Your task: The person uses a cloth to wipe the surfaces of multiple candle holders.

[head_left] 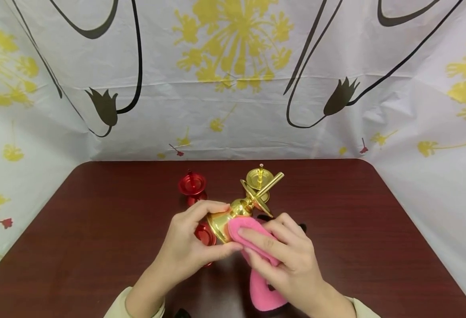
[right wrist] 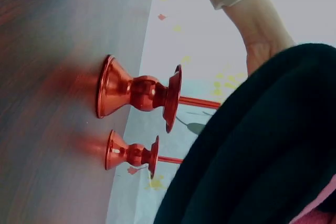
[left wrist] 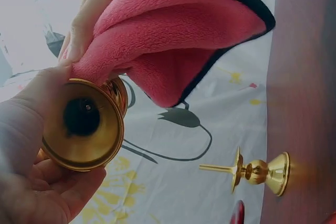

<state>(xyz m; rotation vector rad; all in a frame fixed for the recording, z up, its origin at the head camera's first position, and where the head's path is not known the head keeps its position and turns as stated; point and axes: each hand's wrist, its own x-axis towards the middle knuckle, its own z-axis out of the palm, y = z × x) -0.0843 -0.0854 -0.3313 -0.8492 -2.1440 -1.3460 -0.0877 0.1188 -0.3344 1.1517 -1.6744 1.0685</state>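
My left hand [head_left: 187,240] grips a gold candlestick [head_left: 241,206] by its flared base, fingers above and thumb below. The candlestick is tilted, its spike pointing up and right. In the left wrist view the hollow underside of the base [left wrist: 84,124] faces the camera. With my right hand [head_left: 292,260] I hold a folded pink cloth [head_left: 265,293] against the base. Dark edging [left wrist: 262,11] trims the cloth, and its dark side [right wrist: 262,145] covers much of the right wrist view, hiding that hand there.
A second gold candlestick [head_left: 259,179] stands upright behind my hands. Two red candlesticks stand to the left, one farther back [head_left: 192,184] and one nearer [head_left: 205,234], partly behind my left hand. The dark wooden table [head_left: 78,247] meets a patterned sheet [head_left: 233,132] at the back.
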